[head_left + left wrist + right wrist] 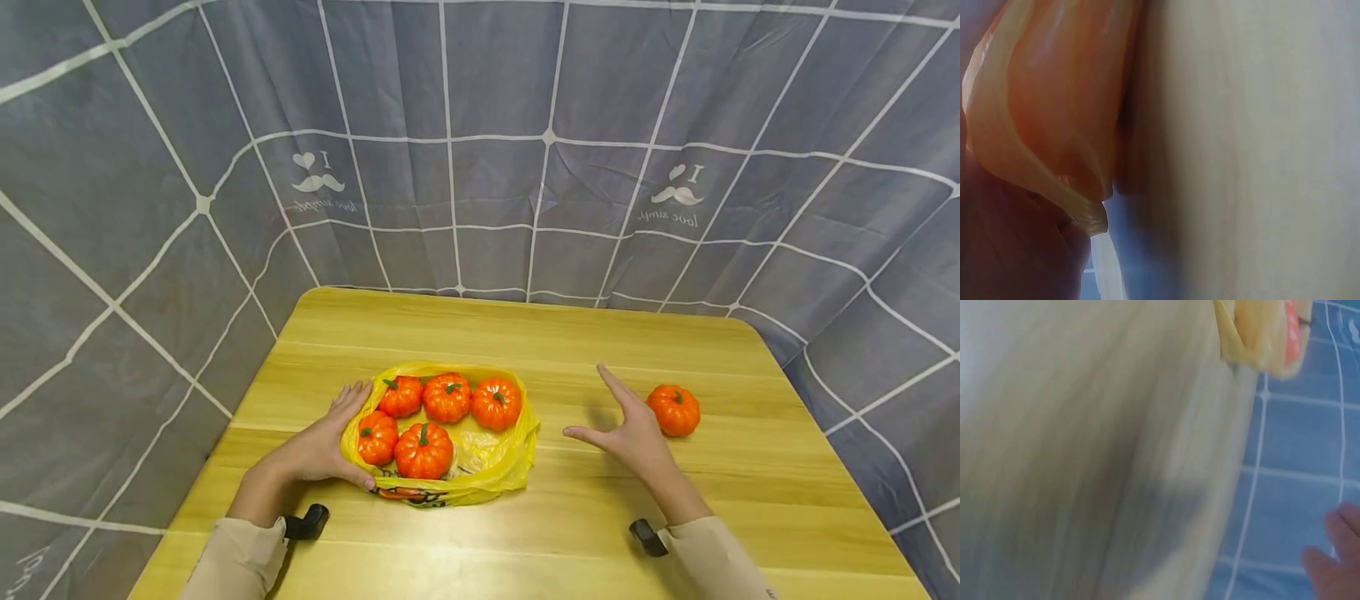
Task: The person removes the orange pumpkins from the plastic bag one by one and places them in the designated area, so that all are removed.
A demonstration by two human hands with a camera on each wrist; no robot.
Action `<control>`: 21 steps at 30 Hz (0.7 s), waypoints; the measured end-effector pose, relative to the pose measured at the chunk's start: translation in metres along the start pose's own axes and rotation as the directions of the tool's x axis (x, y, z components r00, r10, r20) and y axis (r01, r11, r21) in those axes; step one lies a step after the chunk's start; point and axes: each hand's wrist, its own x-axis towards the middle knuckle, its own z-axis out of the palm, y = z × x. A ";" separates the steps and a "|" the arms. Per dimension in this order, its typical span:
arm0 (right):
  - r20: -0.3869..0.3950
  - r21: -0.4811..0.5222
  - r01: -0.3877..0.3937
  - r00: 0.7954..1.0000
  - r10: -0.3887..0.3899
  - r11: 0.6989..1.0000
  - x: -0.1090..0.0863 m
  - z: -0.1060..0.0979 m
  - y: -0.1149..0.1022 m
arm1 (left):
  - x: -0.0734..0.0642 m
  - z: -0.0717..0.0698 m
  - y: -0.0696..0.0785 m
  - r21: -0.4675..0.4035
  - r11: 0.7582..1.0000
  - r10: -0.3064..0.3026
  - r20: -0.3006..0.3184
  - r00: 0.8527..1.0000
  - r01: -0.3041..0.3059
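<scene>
A yellow plastic bag (491,475) lies with its mouth spread wide, and several small orange pumpkins (423,451) with green stems sit inside. My left hand (326,437) holds the bag's left side, its thumb along the front and its fingers at the back. In the left wrist view, thin plastic (1054,94) hangs beside that hand. Right of the bag, my right hand (637,437) is held with thumb and fingers spread and nothing between them. Just beyond it, to the right, a single pumpkin (673,410) rests on the table.
The wooden table (600,542) has rounded far corners. Grey curtains (495,183) with white grid lines stand behind it and along both sides. Each wrist carries a black camera mount (307,522).
</scene>
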 end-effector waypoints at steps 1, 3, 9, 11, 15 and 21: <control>0.012 0.011 0.007 1.000 -0.008 1.000 0.002 0.007 -0.002 | 0.000 0.000 0.000 -0.001 1.000 0.001 0.000 1.000 -0.001; 0.030 0.023 0.025 0.999 -0.026 0.999 0.005 0.019 -0.006 | 0.000 0.001 -0.001 0.003 1.000 -0.004 0.003 1.000 0.004; 0.069 0.068 0.075 0.994 -0.079 0.995 0.012 0.048 -0.021 | -0.001 0.002 -0.001 0.007 1.000 0.000 -0.004 1.000 0.000; 0.082 0.088 0.079 0.993 -0.087 0.993 0.014 0.056 -0.027 | -0.001 0.001 -0.002 0.008 1.000 -0.001 -0.005 1.000 0.001; 0.113 0.113 0.074 0.990 -0.087 0.991 0.020 0.069 -0.038 | 0.001 0.001 -0.002 0.012 1.000 -0.006 -0.005 1.000 0.006; 0.143 0.111 0.054 0.987 -0.070 0.992 0.027 0.086 -0.045 | 0.001 0.001 -0.002 0.010 1.000 -0.005 -0.010 1.000 0.005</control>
